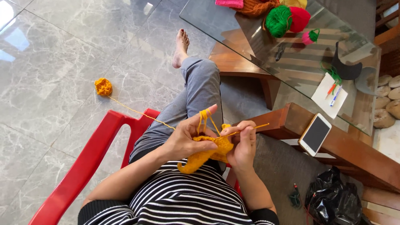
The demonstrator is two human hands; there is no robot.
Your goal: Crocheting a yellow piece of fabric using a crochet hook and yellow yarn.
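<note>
— How was the orange crocheted piece (pixel 208 152) held?
— It was pinched at its top edge by the left hand (pixel 189 139), yarn (pixel 137 111) looped over the raised forefinger, seemingly for tension.
— And the right hand (pixel 243 146)?
— Its fingers were pressed together around a thin hook (pixel 246 129), the piece lying between both hands, above the lap

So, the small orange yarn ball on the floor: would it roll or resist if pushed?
The yarn ball looks small and soft, so probably very light. Being round on smooth tile, it would likely roll easily. Its strand leads to the left hand, so tugging may drag it.
</note>
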